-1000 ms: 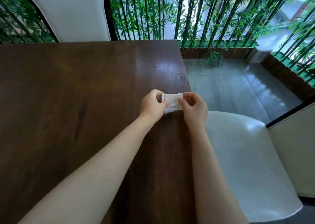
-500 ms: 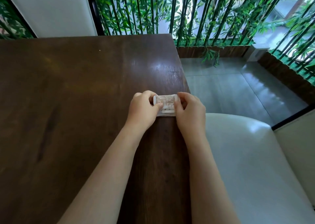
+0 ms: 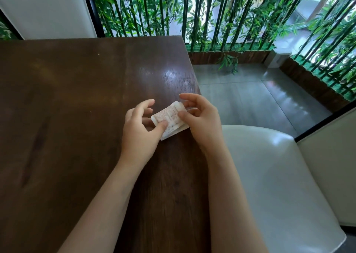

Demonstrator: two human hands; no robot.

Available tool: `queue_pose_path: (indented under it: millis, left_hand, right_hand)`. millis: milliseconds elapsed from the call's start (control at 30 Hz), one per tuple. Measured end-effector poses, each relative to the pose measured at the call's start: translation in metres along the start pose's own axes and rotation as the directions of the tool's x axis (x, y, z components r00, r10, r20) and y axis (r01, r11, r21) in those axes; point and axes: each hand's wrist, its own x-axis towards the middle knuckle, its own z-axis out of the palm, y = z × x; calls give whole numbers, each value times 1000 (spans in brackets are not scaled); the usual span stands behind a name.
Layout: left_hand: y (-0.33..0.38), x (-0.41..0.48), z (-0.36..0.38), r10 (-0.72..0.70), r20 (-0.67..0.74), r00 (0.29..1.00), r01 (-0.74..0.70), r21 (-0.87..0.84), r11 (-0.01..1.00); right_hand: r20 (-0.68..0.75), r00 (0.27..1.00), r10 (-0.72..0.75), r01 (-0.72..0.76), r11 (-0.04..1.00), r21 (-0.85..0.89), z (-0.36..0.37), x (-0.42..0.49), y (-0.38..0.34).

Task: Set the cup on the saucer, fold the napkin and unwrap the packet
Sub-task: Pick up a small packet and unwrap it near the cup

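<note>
A small white packet (image 3: pixel 169 118) with faint printed marks is held between both hands, just above the right edge of the dark wooden table (image 3: pixel 77 108). My left hand (image 3: pixel 141 131) pinches its lower left corner with thumb and a finger, the other fingers spread. My right hand (image 3: pixel 201 121) holds its right end between thumb and fingers. The packet lies tilted, its upper end pointing up and right. No cup, saucer or napkin is in view.
A white padded seat (image 3: pixel 269 175) stands right of the table. Another white seat back (image 3: pixel 48 10) is at the far side. Green bamboo stems (image 3: pixel 212 16) in a wooden planter (image 3: pixel 227 57) line the back, with grey floor tiles (image 3: pixel 250 95) between.
The packet has turned from level to tilted. My left hand has opened its fingers and now pinches only the lower corner. Both hands sit slightly closer to me.
</note>
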Motion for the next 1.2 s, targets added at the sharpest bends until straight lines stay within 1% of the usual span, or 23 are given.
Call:
queue_pose_path:
  millis: [100, 167, 200, 233, 300, 333, 400, 500, 633, 700, 767, 833, 900, 933, 967, 1000, 1033, 1067, 1100, 1133, 1167, 1200]
  left_hand:
    - [2, 2, -7, 57, 120, 991, -85, 249, 965]
    - [5, 4, -5, 3, 218, 976, -92, 400, 912]
    - [7, 4, -3, -26, 237, 971, -90, 462, 883]
    - [8, 4, 0, -27, 228, 973, -97, 516, 851]
    - [8, 2, 5, 33, 178, 983, -136, 606, 783]
    - [9, 1, 7, 63, 156, 986, -149, 631, 761]
    - [9, -2, 10, 72, 131, 989, -140, 643, 753]
    - [9, -7, 11, 82, 112, 990, -136, 649, 748]
    - [6, -6, 5, 219, 68, 973, -211, 636, 743]
    - [3, -5, 0, 227, 75, 971, -224, 620, 752]
    - [-2, -5, -8, 208, 78, 975, -213, 591, 778]
    - [-5, -6, -18, 158, 66, 985, -168, 531, 831]
    - [-5, -6, -28, 62, 47, 997, -76, 404, 912]
    - [-4, -5, -33, -4, 49, 999, -10, 292, 956]
    - [-2, -5, -37, -79, 74, 994, 68, 138, 988]
    - [0, -6, -41, -156, 121, 980, 162, -45, 986]
    - [2, -7, -46, -223, 186, 957, 263, -224, 938]
    - [3, -9, -52, -276, 264, 924, 362, -370, 856]
    - [4, -12, -59, -308, 344, 887, 448, -479, 755]
    - [5, -14, -67, -322, 417, 850, 519, -553, 652]
    - [5, -17, -76, -323, 477, 817, 572, -602, 558]
    - [5, -20, -84, -319, 523, 790, 611, -634, 473]
  right_hand:
    - [83, 996, 22, -24, 999, 22, 7, 0, 0]
    - [120, 992, 26, -28, 999, 20, 11, -1, 0]
    - [132, 991, 27, -30, 999, 27, 12, -2, 0]
    - [142, 989, 32, -40, 998, 54, 11, -2, -1]
    - [159, 985, 63, -90, 981, 170, 9, -2, -1]
    - [170, 982, 80, -118, 966, 229, 7, -2, -2]
    - [193, 975, 107, -160, 944, 287, 6, -1, -1]
    - [206, 970, 129, -186, 939, 288, 9, -2, -1]
    - [232, 963, 140, -204, 937, 283, 12, -1, 1]
    - [277, 951, 138, -216, 937, 273, 13, 0, 2]
    - [312, 941, 130, -229, 923, 308, 14, 1, 2]
    - [251, 959, 132, -221, 904, 366, 16, 4, 1]
    - [112, 980, 164, -194, 912, 362, 19, 7, 3]
    - [48, 986, 162, -168, 931, 324, 21, 8, 4]
    - [-4, 991, 137, -132, 958, 257, 24, 8, 6]
    - [-42, 995, 88, -81, 985, 153, 29, 6, 8]
    - [-62, 998, 18, -17, 1000, 16, 34, 4, 10]
    - [-57, 996, -67, 59, 988, -140, 39, 2, 11]
    - [-27, 987, -157, 142, 944, -298, 43, -1, 13]
    - [21, 971, -237, 221, 869, -443, 47, -3, 14]
    - [86, 951, -299, 295, 781, -550, 49, -5, 15]
    - [154, 928, -338, 358, 705, -613, 50, -6, 17]
